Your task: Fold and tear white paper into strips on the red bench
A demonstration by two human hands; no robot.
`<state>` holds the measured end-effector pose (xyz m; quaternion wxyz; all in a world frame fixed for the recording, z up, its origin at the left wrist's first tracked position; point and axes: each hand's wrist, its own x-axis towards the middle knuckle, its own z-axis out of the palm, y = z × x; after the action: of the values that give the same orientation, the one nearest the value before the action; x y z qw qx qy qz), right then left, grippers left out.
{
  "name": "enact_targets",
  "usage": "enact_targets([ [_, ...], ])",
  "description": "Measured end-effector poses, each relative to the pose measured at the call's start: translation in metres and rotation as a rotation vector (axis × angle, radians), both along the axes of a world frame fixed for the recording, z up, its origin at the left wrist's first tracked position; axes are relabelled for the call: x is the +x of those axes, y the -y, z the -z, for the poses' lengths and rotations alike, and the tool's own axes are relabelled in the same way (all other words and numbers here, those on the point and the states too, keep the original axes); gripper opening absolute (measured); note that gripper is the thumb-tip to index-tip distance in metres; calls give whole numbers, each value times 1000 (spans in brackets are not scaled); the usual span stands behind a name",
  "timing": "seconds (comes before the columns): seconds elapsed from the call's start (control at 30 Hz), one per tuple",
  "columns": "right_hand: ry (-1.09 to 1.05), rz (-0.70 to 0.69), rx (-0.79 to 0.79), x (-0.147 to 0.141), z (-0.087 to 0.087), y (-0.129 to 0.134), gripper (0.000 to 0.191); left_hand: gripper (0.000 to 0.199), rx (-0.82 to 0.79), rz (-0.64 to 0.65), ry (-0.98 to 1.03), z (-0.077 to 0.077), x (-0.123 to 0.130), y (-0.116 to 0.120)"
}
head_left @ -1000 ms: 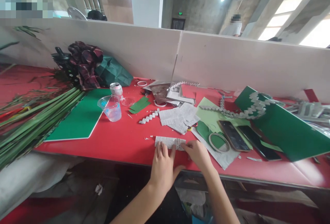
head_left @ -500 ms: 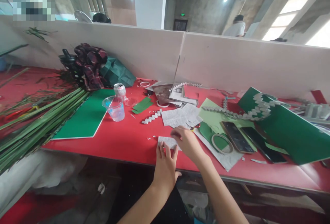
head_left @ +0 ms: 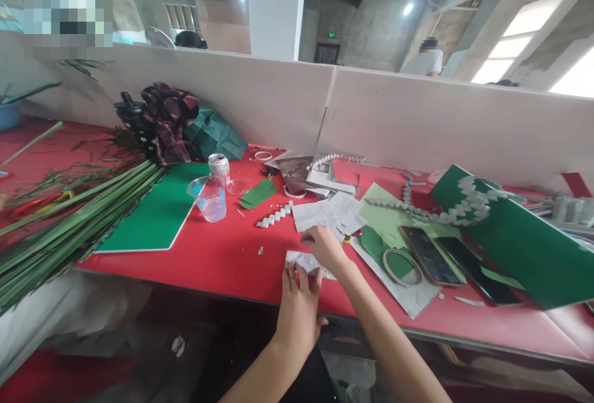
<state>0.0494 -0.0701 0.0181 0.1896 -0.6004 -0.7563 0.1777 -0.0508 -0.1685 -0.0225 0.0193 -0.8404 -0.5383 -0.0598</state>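
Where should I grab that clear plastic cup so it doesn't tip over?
Probably around the middle of the cup, coming from the near side of the red table. It stands mouth up, and its wall narrows below the wide rim, so gripping under that rim looks steadier. The drink can stands just behind, so the near side looks freer.
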Motion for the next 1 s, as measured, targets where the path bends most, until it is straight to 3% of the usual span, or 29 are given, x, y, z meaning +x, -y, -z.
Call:
enact_targets([
  [0.1, -60, -66, -24, -4, 0, 1, 23, 89, -18, -3, 8, -2, 0, 0],
  [0.23, -29, 75, -24, -6, -3, 6, 25, 92, -46, -6, -6, -6, 0, -1],
  [0.33, -86, 5, -50, 0, -2, 11, 25, 93, -54, 4, -17, -6, 0, -1],
  [0.5, 20, 241, 7, 19, -1, 17, 24, 93, -33, -21, -19, -5, 0, 0],
  [0.6, -50, 136, 1, 23, -1, 20, 24, 93, -38, -17, -12, -5, 1, 0],
  [0.73, 16, 237, -19, 25, -1, 22, 23, 95, -11, -39, -9, 0, 1, 0],
  [0.87, -43, 163, -54, 31, 2, 24, 23, 94, -6, -31, 1, 4, 2, -1],
  [1.0, 47, 330, -36, 41, 3, 25, 20, 96, -9, -42, 14, 7, 2, -1],
])
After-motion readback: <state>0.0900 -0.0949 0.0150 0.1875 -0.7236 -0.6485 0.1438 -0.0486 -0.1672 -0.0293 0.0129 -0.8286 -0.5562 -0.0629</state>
